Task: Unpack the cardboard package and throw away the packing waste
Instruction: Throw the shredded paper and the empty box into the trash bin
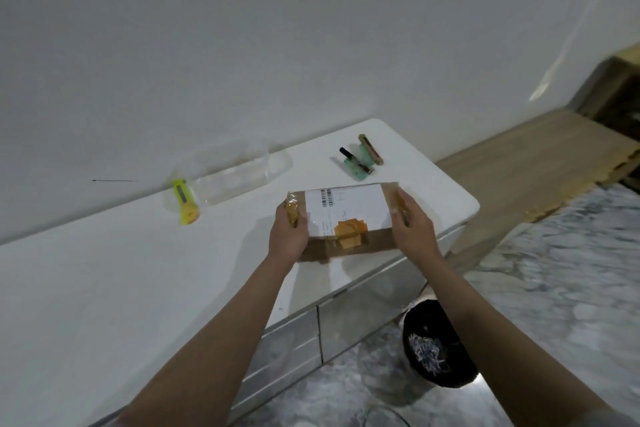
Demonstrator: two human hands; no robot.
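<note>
A flat cardboard package [349, 218] with a white shipping label and an orange sticker lies on the white table [121, 281] near its right end. My left hand [289, 234] grips its left end, where tape is bunched, and my right hand [412, 225] grips its right end. On the floor to the right of the table stands a black waste bin [438, 347] holding shredded paper.
A yellow box cutter [186, 201] lies by the wall next to a clear plastic bag [239, 170]. A few small tubes and a green item [362, 158] lie at the table's far right. A wooden platform [526, 163] stands to the right. The floor is marbled.
</note>
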